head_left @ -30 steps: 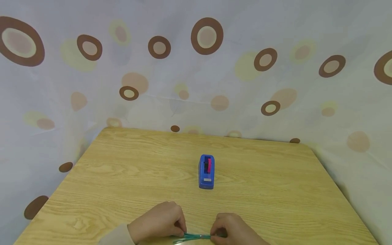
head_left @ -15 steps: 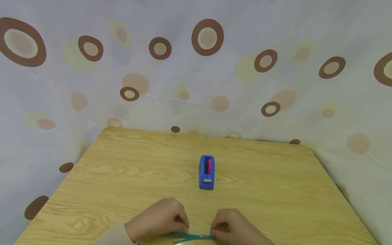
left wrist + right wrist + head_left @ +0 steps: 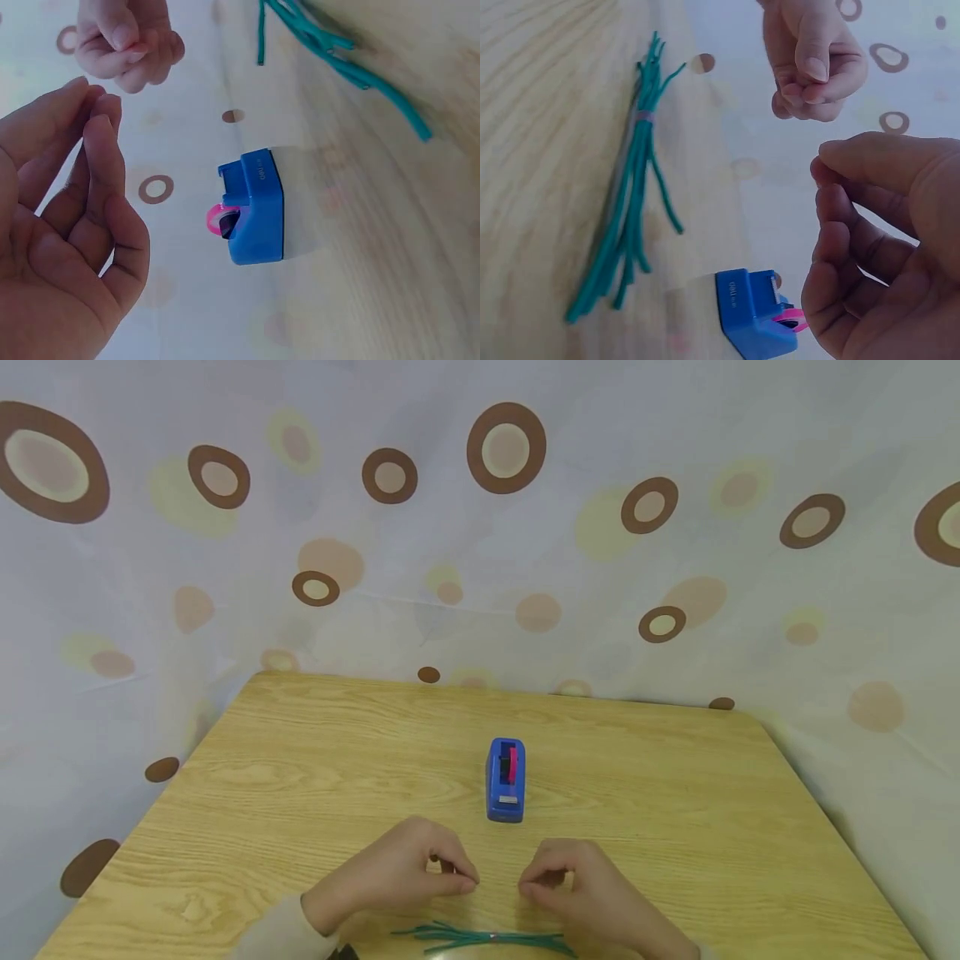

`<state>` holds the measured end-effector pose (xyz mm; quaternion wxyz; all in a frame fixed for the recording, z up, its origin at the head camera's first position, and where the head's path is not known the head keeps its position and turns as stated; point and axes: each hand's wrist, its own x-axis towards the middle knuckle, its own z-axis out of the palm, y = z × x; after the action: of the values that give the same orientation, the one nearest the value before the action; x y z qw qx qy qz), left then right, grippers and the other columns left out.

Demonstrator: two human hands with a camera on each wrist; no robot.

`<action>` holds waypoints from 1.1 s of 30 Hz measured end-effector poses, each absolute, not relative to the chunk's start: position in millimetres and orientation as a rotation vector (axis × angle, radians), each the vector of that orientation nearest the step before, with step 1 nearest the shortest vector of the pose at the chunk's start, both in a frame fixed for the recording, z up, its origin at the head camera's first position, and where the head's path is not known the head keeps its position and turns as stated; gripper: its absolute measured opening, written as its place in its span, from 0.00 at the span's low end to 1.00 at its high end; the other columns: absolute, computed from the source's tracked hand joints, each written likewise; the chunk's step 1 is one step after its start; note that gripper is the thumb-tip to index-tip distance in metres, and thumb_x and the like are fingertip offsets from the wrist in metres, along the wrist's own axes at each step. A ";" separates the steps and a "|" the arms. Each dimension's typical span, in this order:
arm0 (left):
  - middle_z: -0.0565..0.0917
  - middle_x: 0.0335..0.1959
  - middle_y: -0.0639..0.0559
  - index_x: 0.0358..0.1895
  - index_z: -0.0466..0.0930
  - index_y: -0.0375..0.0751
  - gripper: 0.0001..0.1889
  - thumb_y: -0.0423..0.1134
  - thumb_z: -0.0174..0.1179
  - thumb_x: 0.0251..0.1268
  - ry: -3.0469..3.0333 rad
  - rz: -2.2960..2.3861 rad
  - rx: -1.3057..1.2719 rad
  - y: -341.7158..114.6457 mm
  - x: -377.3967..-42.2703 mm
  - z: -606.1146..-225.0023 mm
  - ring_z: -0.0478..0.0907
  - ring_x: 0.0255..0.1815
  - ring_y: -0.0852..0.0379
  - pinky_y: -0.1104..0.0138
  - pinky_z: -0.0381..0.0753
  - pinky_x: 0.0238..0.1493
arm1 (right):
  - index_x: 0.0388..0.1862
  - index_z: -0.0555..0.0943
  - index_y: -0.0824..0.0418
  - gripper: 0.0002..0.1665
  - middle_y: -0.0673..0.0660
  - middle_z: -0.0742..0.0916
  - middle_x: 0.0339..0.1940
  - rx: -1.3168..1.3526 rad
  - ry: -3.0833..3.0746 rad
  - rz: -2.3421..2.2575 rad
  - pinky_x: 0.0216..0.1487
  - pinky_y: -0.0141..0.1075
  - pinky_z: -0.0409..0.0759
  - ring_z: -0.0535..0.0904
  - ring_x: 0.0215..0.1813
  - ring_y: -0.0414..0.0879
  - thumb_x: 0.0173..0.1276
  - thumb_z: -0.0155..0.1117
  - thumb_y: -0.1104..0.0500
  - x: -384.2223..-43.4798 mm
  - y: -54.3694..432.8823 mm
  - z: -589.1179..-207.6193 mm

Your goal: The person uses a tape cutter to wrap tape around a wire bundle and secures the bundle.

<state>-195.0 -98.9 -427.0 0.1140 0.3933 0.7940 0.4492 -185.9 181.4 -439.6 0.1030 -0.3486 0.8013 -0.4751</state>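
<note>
A bundle of thin green strands (image 3: 517, 937), cinched by a small pinkish band near its middle, lies across the table close to me; its ends splay out in the right wrist view. Whether the strands are wire or cord I cannot tell. My left hand (image 3: 408, 872) hovers above and left of the bundle, its thumb and fingertips together with nothing seen between them. Facing it, my right hand (image 3: 592, 893) hangs above the bundle's right half, fingers loosely curled, also holding nothing visible. A gap separates the two hands.
Beyond the hands, a blue tape dispenser (image 3: 506, 806) with a pink tape core stands near the middle of the wooden table (image 3: 337, 743). A pale curtain (image 3: 450, 552) with brown rings and spots surrounds the table's back and sides.
Both hands have let go of the green bundle and risen away from it, forward over the table. The bundle stays in place, and its right end has come into view. The dispenser has not moved.
</note>
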 end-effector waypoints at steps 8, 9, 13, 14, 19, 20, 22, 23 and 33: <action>0.85 0.35 0.68 0.39 0.90 0.50 0.04 0.39 0.66 0.66 2.316 1.511 1.119 -94.9 -202.9 -415.3 0.81 0.36 0.65 0.66 0.80 0.40 | 0.39 0.88 0.53 0.07 0.48 0.86 0.31 -1.145 2.313 -1.605 0.30 0.36 0.79 0.78 0.30 0.42 0.70 0.65 0.62 -193.1 181.8 -426.6; 0.85 0.35 0.67 0.40 0.90 0.50 0.05 0.40 0.66 0.66 2.320 1.522 1.115 -93.6 -203.9 -413.8 0.81 0.36 0.64 0.66 0.80 0.40 | 0.39 0.88 0.53 0.08 0.49 0.85 0.31 -1.147 2.315 -1.619 0.30 0.36 0.79 0.78 0.30 0.42 0.70 0.65 0.63 -193.6 181.5 -424.7; 0.86 0.36 0.64 0.41 0.90 0.51 0.06 0.43 0.65 0.67 2.351 1.547 1.130 -88.6 -208.2 -409.1 0.80 0.36 0.63 0.64 0.79 0.41 | 0.37 0.88 0.52 0.09 0.49 0.84 0.28 -1.126 2.345 -1.656 0.29 0.35 0.77 0.75 0.29 0.43 0.69 0.65 0.65 -197.5 178.9 -418.5; 0.86 0.36 0.63 0.41 0.90 0.51 0.06 0.44 0.65 0.68 2.357 1.559 1.137 -87.9 -209.4 -408.1 0.80 0.36 0.63 0.63 0.79 0.41 | 0.37 0.88 0.52 0.09 0.49 0.84 0.28 -1.106 2.356 -1.660 0.29 0.35 0.76 0.74 0.29 0.43 0.69 0.65 0.65 -198.5 178.1 -416.4; 0.87 0.38 0.62 0.43 0.90 0.49 0.08 0.43 0.63 0.69 2.372 1.653 1.107 -82.7 -214.2 -399.5 0.80 0.35 0.61 0.63 0.78 0.40 | 0.39 0.88 0.53 0.10 0.50 0.84 0.30 -1.089 2.377 -1.703 0.29 0.35 0.76 0.74 0.28 0.45 0.70 0.64 0.67 -204.3 176.4 -403.5; 0.87 0.38 0.62 0.43 0.90 0.49 0.08 0.43 0.63 0.69 2.372 1.675 1.092 -81.4 -215.1 -397.9 0.80 0.35 0.60 0.63 0.78 0.40 | 0.40 0.88 0.53 0.11 0.51 0.85 0.31 -1.084 2.386 -1.710 0.29 0.36 0.76 0.74 0.28 0.45 0.70 0.63 0.67 -205.4 176.2 -401.0; 0.87 0.38 0.62 0.44 0.90 0.49 0.08 0.43 0.63 0.69 2.375 1.718 1.054 -78.6 -216.9 -395.0 0.80 0.35 0.59 0.63 0.78 0.40 | 0.43 0.89 0.53 0.11 0.51 0.86 0.34 -1.062 2.407 -1.724 0.31 0.36 0.77 0.75 0.30 0.45 0.71 0.62 0.66 -207.5 175.8 -396.6; 0.87 0.39 0.63 0.44 0.90 0.50 0.08 0.43 0.63 0.69 2.382 1.736 1.034 -77.4 -218.0 -393.7 0.80 0.35 0.59 0.63 0.79 0.40 | 0.44 0.89 0.53 0.11 0.51 0.86 0.35 -1.043 2.419 -1.731 0.31 0.36 0.77 0.75 0.31 0.45 0.71 0.62 0.66 -208.6 175.6 -394.6; 0.85 0.53 0.57 0.59 0.83 0.49 0.17 0.49 0.53 0.76 2.507 1.846 0.812 -73.7 -229.8 -385.0 0.82 0.48 0.60 0.61 0.81 0.44 | 0.55 0.85 0.54 0.15 0.55 0.87 0.48 -0.838 2.594 -1.728 0.44 0.41 0.81 0.82 0.45 0.49 0.78 0.54 0.59 -225.3 181.6 -388.2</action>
<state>-229.8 -73.7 -385.0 -0.0378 0.2522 0.7786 0.5734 -225.3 181.6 -388.2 -0.0430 -0.2594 0.8029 -0.5350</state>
